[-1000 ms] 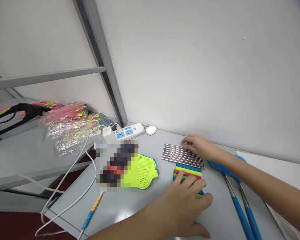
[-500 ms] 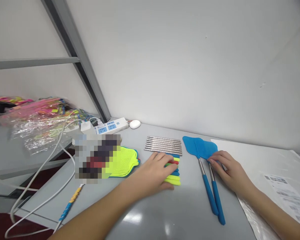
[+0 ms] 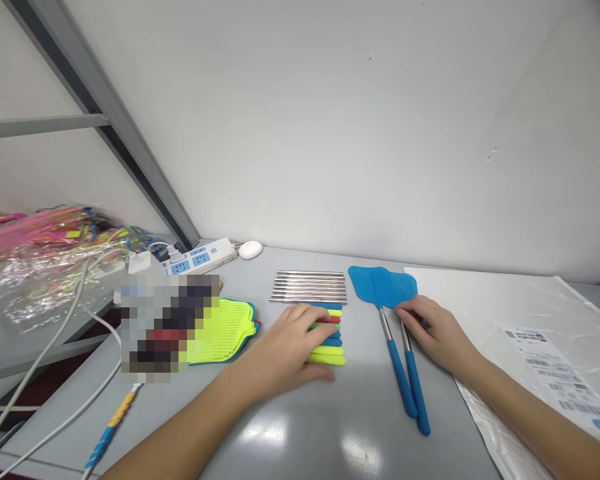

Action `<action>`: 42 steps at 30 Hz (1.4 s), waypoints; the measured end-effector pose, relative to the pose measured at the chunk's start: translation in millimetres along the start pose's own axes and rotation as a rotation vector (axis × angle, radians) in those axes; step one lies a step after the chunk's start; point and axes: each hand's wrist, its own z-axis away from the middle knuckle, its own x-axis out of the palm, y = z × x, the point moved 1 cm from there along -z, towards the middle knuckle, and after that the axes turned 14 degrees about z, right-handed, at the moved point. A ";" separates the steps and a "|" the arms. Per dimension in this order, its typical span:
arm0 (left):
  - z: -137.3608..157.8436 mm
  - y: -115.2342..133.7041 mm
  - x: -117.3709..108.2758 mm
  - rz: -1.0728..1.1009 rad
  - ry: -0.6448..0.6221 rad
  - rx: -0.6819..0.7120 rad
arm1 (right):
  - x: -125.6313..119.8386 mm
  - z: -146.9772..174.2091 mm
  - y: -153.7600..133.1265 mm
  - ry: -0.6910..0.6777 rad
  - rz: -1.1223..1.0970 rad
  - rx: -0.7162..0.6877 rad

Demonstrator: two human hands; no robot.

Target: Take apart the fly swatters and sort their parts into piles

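My left hand (image 3: pixel 287 343) rests palm down over a row of coloured handle grips (image 3: pixel 327 351), blue, yellow, red and green, with its fingers spread across them and its thumb apart. Part of the row is hidden beneath the hand. Two blue fly swatters (image 3: pixel 367 283) with metal shafts and blue grips lie side by side, their heads overlapping. At the neck of the right-hand one, my right hand (image 3: pixel 437 333) pinches with thumb and fingertips. Just beyond the grips lie several thin metal rods (image 3: pixel 310 287) in a neat row.
Yellow fly swatter heads (image 3: pixel 230 327) are stacked at left, partly covered by a pixelated patch. Behind them are a power strip (image 3: pixel 205 257) and a white rounded object (image 3: pixel 251 250). White cables (image 3: pixel 75 307) run down the left. A white plastic package (image 3: pixel 500 300) lies at right.
The view has turned slightly to the right, so everything sits further left in the picture. Both hands keep their places on the grips and the blue fly swatter.
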 end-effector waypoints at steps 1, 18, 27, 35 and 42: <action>-0.1 0.7 0.1 0.008 -0.001 0.004 | 0.1 0.0 -0.5 -0.025 0.013 0.036; -1.0 2.7 -6.3 0.015 0.112 0.056 | 3.9 0.3 1.7 -0.037 0.027 0.145; 2.8 -5.5 -9.9 0.020 0.269 0.164 | 2.8 0.0 6.3 0.107 -0.565 0.269; 5.1 -4.4 -10.7 -0.021 0.413 0.229 | 6.0 -11.7 5.9 0.017 -1.041 0.282; -2.9 -7.5 -7.3 -0.101 0.426 0.262 | 9.3 -38.0 15.7 0.048 -1.072 0.269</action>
